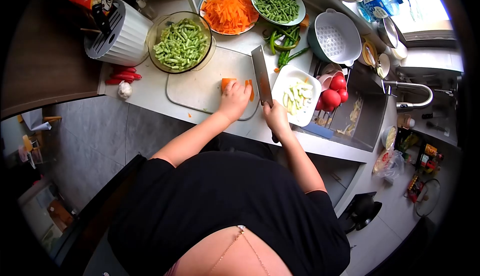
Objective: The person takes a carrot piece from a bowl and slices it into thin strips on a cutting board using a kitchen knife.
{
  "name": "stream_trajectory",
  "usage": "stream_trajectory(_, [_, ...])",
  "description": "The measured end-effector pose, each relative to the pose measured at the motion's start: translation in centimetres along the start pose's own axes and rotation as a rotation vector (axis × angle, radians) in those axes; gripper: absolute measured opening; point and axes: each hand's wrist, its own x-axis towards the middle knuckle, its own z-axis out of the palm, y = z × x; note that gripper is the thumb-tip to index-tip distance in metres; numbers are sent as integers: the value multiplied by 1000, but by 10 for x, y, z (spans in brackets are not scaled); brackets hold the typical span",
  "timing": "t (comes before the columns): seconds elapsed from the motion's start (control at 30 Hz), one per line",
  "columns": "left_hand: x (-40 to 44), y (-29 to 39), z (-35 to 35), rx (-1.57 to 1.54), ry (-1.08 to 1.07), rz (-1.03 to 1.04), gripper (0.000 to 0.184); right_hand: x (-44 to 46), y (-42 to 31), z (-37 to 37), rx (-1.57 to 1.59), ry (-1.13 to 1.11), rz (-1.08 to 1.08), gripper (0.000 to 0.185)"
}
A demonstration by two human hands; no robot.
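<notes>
Holding one cleaver (261,74), one carrot chunk (227,83)

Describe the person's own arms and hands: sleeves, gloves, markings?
Short black sleeves, plain, no print visible. Both forearms bare below them. Left hand and right hand ungloved. No watch or bracelet visible on either wrist; rings too small to tell.

The left hand (236,100) is holding a carrot piece (227,82) on the cutting board (192,88), while the right hand (276,118) is gripping a cleaver (262,75). Farther back, shredded carrot (228,11) is lying to the right of a glass bowl (152,45) of chopped greens (181,45).
</notes>
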Motion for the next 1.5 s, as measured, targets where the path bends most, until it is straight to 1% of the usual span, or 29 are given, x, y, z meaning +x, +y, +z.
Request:
stream_trajectory(0.07, [3, 7, 6, 71, -8, -22, 26, -4, 1, 7, -11, 44, -64, 28])
stream_trajectory(0.17, [7, 11, 5, 108, 31, -36, 12, -6, -8, 9, -13, 42, -67, 26])
stream_trajectory(0.23, [6, 12, 6, 81, 34, -46, 13, -5, -7, 9, 3, 8, -41, 26])
stream_trajectory(0.33, [6, 13, 9, 54, 53, -71, 13, -2, -9, 9, 136, -92, 51, 26])
stream_trajectory(0.43, [9, 15, 13, 80, 46, -95, 14, -2, -9, 13, 199, -110, 58, 24])
stream_trajectory(0.53, [9, 17, 13, 102, 27, -135, 16, 0, -17, 13, 465, -277, 247, 22])
stream_trajectory(0.57, [10, 17, 12, 103, 24, -149, 16, 3, -11, 19, 575, -311, 266, 19])
stream_trajectory(0.7, [13, 18, 6, 66, 9, -176, 19, 5, -12, 25, 822, -361, 339, 15])
stream_trajectory(0.8, [18, 15, -1, 27, 25, -190, 22, 0, -28, 18, 916, -337, 359, 19])
stream_trajectory(0.87, [27, 10, -13, -21, 55, -201, 25, 7, -39, 7, 982, -346, 306, 19])
stream_trajectory(0.9, [37, 6, -23, -14, 135, -178, 24, 11, -45, 2, 1018, -347, 283, 19])
stream_trajectory(0.97, [71, -10, -47, -4, 295, -127, 23, 30, -75, -16, 988, -298, 170, 18])
stream_trajectory(1.0, [89, -21, -55, 30, 338, -111, 26, 44, -89, -26, 979, -312, 101, 17])
stream_trajectory(1.03, [109, -33, -68, -4, 386, -76, 28, 58, -109, -34, 999, -280, 32, 18])
stream_trajectory(1.1, [145, -60, -80, 77, 469, -26, 28, 87, -142, -46, 920, -208, -84, 17])
stream_trajectory(1.13, [160, -75, -80, 124, 494, -30, 25, 103, -153, -48, 896, -163, -157, 18])
stream_trajectory(1.17, [172, -90, -79, 119, 506, -26, 25, 121, -159, -47, 880, -151, -190, 19])
stream_trajectory(1.2, [179, -104, -75, 147, 444, -57, 22, 136, -164, -48, 833, -157, -205, 19])
stream_trajectory(1.27, [181, -130, -64, 170, 235, -148, 18, 156, -168, -45, 803, -118, -182, 18])
stream_trajectory(1.37, [174, -139, -65, 35, 421, -213, 14, 170, -165, -49, 966, -256, -67, 12])
stream_trajectory(1.4, [174, -140, -64, -68, 444, -246, 13, 166, -168, -52, 1009, -243, -65, 11])
stream_trajectory(1.47, [171, -140, -60, -275, 487, -316, 11, 173, -160, -53, 1096, -307, -79, 13])
stream_trajectory(1.5, [173, -140, -65, -472, 385, -392, 16, 172, -161, -55, 1137, -344, -79, 14])
